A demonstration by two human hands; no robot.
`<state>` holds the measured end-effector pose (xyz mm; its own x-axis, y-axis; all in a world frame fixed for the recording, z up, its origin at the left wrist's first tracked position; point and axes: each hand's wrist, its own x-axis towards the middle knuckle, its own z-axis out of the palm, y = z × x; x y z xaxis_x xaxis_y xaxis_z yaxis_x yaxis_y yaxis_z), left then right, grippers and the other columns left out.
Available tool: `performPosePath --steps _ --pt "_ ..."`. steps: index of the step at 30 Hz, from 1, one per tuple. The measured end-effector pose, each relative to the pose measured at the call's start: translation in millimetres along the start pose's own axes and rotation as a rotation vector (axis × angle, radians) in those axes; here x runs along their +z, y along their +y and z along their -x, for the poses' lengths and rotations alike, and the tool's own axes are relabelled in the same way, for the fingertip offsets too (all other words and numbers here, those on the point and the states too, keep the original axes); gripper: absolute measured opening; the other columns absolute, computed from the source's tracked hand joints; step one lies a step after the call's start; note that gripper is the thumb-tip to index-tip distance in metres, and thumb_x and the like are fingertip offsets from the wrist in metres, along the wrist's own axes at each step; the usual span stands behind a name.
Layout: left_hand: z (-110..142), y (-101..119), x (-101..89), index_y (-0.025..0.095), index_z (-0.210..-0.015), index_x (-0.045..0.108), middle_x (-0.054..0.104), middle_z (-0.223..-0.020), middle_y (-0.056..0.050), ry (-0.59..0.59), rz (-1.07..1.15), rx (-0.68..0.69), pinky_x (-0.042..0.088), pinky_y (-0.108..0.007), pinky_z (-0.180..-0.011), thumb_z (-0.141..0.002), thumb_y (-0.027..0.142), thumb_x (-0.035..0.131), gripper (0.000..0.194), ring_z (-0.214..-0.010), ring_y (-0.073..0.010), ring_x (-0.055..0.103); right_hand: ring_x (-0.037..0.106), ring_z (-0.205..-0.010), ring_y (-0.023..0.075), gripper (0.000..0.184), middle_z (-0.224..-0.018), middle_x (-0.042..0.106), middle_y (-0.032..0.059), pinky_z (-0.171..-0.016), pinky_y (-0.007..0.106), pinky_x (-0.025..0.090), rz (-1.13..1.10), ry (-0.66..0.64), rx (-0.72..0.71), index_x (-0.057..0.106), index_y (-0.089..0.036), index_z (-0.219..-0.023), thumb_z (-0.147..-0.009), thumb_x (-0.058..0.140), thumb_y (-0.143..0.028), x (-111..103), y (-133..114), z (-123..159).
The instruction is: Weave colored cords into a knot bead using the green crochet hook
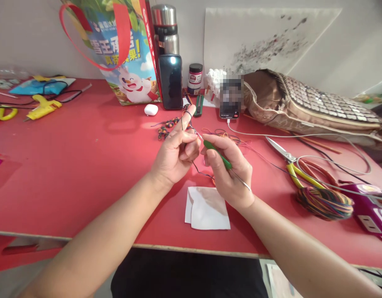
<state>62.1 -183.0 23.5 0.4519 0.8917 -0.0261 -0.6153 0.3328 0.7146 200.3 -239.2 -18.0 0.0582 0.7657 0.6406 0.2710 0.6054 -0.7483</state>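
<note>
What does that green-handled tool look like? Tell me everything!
The green-handled tool is slim, with a bright green handle that looks like plastic and a thin, silvery, metal-looking rod coming out of its back end. The right hand grips it between thumb and fingers, slanted over the red table, its green end toward the left hand. I can't make out its tip there.

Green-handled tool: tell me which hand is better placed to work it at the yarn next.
Right, most likely: the right hand holds the green-handled tool close to the left hand, which is occupied, with dark yarn across its raised index finger.
</note>
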Motion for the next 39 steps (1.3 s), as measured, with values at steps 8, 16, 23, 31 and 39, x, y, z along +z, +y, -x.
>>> performPosePath --steps 8,16,23,31,39 --pt "-1 7 -3.8 0.023 -0.169 0.034 0.038 -0.044 0.012 -0.033 0.021 -0.061 0.026 -0.018 -0.042 -0.088 0.003 0.05 0.085 -0.037 -0.0087 0.032 0.064 -0.07 0.0134 0.024 -0.091 0.069 0.0017 -0.07 0.034 0.057 -0.139 -0.014 0.067 0.074 -0.026 -0.127 -0.106 0.061 -0.027 -6 -4 -9" --pt "-2 13 -6.2 0.02 -0.167 0.038 0.039 -0.042 0.011 -0.06 -0.004 -0.064 0.023 -0.019 -0.04 -0.081 0.003 0.049 0.088 -0.037 -0.0095 0.03 0.06 -0.068 0.0124 0.023 -0.085 0.068 0.0008 -0.062 0.029 0.052 -0.2 -0.032 0.105 0.079 -0.027 -0.122 -0.104 0.065 -0.024 -16 -12 -14" --pt "-2 18 -5.4 0.019 -0.164 0.044 0.032 -0.039 0.011 -0.009 0.018 -0.092 0.021 -0.019 -0.038 -0.084 0.005 0.047 0.082 -0.035 -0.0096 0.027 0.061 -0.066 0.014 0.021 -0.082 0.072 0.0015 -0.061 0.031 0.054 -0.206 -0.036 0.142 0.082 -0.027 -0.117 -0.102 0.068 -0.028 -25 -15 -18" --pt "0 23 -9.5 0.011 -0.158 0.052 0.025 -0.037 0.011 -0.071 0.094 -0.23 0.017 -0.019 -0.037 -0.076 0.006 0.047 0.082 -0.034 -0.0094 0.019 0.064 -0.065 0.0152 0.017 -0.081 0.075 0.0034 -0.056 0.03 0.054 -0.292 -0.059 0.222 0.085 -0.028 -0.11 -0.098 0.074 -0.034 -36 -12 -21" --pt "0 23 -16.5 0.012 -0.155 0.055 0.02 -0.036 0.012 -0.193 0.185 -0.357 0.01 -0.018 -0.035 -0.068 0.008 0.051 0.087 -0.034 -0.0084 0.01 0.06 -0.054 0.014 0.023 -0.07 0.073 0.0034 -0.047 0.029 0.048 -0.459 -0.092 0.366 0.087 -0.024 -0.094 -0.086 0.087 -0.046 -42 -15 -32"
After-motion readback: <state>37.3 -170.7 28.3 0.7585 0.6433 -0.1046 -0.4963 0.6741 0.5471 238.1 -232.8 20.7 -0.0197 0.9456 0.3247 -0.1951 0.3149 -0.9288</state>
